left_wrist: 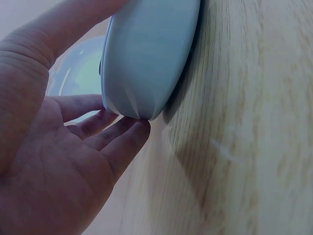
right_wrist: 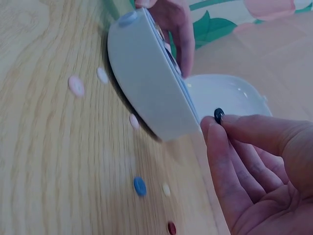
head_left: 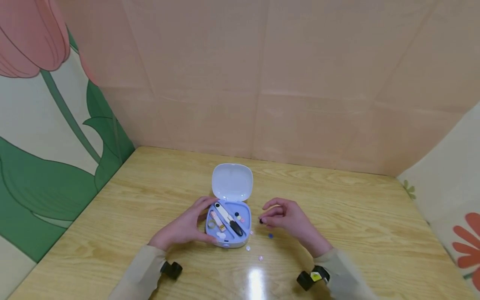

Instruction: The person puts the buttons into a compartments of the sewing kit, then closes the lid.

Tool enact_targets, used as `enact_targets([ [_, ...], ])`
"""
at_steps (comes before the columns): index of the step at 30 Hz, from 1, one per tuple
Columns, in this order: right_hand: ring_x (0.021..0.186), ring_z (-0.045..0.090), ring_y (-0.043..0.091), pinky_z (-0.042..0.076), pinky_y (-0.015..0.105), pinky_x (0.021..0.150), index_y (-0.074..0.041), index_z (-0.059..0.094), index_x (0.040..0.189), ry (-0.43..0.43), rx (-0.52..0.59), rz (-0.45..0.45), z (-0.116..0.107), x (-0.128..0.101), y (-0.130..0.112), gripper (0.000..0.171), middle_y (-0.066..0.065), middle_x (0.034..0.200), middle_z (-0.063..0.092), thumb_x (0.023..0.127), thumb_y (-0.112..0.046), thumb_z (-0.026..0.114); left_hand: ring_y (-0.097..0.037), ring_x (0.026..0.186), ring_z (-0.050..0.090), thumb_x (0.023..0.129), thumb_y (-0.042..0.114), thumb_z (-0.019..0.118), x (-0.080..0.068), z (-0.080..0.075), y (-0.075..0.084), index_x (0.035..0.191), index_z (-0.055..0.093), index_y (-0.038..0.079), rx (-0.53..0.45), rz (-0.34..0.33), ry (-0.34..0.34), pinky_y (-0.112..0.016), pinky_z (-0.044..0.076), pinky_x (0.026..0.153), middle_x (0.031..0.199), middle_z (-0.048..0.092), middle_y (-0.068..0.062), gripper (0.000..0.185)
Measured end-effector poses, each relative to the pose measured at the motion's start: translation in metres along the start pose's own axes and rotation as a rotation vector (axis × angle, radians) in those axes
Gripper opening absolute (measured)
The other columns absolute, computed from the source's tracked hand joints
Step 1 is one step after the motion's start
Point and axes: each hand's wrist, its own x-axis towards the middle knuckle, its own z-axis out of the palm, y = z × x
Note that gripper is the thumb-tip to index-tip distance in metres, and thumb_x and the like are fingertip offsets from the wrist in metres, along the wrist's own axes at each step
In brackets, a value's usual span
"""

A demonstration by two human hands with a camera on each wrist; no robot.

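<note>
A small pale blue sewing-kit case [head_left: 228, 227] lies open on the wooden table, its lid [head_left: 232, 182] standing up behind it. Inside I see a black-handled tool, an orange piece and a few small buttons. My left hand [head_left: 186, 227] holds the case's left side, thumb and fingers curled round its rounded wall [left_wrist: 142, 58]. My right hand [head_left: 286, 216] hovers just right of the case and pinches a small black button [right_wrist: 218, 115] between thumb and fingertips. Loose buttons lie on the table: a blue one [right_wrist: 140, 186], a pink one [right_wrist: 76, 85], a dark red one [right_wrist: 171, 227].
The wooden table [head_left: 367, 233] is enclosed by pinkish panels at the back and flower-print walls at left and right. More pale buttons [head_left: 248, 248] lie in front of the case. Glare shines on the near table edge.
</note>
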Motion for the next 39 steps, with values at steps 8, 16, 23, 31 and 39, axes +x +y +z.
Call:
enact_targets([
  [8, 0.086, 0.068, 0.03, 0.06, 0.042, 0.073, 0.012, 0.053, 0.107, 0.093, -0.013, -0.009, 0.017, 0.009, -0.004, 0.03, 0.019, 0.093, 0.07, 0.085, 0.001, 0.07, -0.016, 0.132, 0.035, 0.063, 0.032, 0.09, 0.0, 0.001, -0.001, 0.15, 0.03, 0.019, 0.006, -0.007, 0.004, -0.032, 0.032, 0.111, 0.142, 0.033, 0.002, 0.106],
  [16, 0.084, 0.068, 0.025, 0.059, 0.043, 0.073, 0.012, 0.055, 0.105, 0.125, 0.012, 0.008, 0.024, 0.014, 0.0, 0.026, 0.018, 0.091, 0.07, 0.084, 0.004, 0.069, -0.017, 0.132, 0.036, 0.063, 0.032, 0.09, 0.0, 0.001, 0.0, 0.15, 0.03, 0.02, 0.01, -0.011, 0.006, -0.034, 0.032, 0.111, 0.142, 0.033, 0.002, 0.106],
  [23, 0.083, 0.068, 0.026, 0.059, 0.042, 0.073, 0.011, 0.056, 0.103, 0.148, 0.015, -0.001, 0.027, 0.017, -0.001, 0.025, 0.019, 0.09, 0.07, 0.084, 0.004, 0.07, -0.016, 0.133, 0.034, 0.063, 0.035, 0.089, 0.0, 0.0, 0.003, 0.15, 0.029, 0.02, 0.043, -0.013, 0.015, -0.036, 0.032, 0.111, 0.144, 0.032, 0.002, 0.107],
  [31, 0.084, 0.068, 0.022, 0.059, 0.034, 0.073, 0.004, 0.06, 0.099, 0.167, -0.038, 0.002, 0.033, 0.025, -0.005, 0.021, 0.014, 0.088, 0.071, 0.082, 0.001, 0.072, -0.015, 0.132, 0.034, 0.064, 0.031, 0.09, 0.002, 0.0, 0.002, 0.15, 0.029, 0.018, 0.012, -0.003, 0.009, -0.034, 0.033, 0.11, 0.143, 0.032, 0.001, 0.106],
  [39, 0.085, 0.068, 0.022, 0.056, 0.028, 0.072, 0.004, 0.061, 0.1, 0.155, -0.063, -0.005, 0.037, 0.03, -0.01, 0.022, 0.013, 0.089, 0.071, 0.082, 0.001, 0.073, -0.016, 0.133, 0.034, 0.064, 0.032, 0.089, 0.002, 0.0, 0.0, 0.15, 0.029, 0.018, 0.015, 0.004, 0.008, -0.035, 0.032, 0.111, 0.145, 0.03, 0.0, 0.106],
])
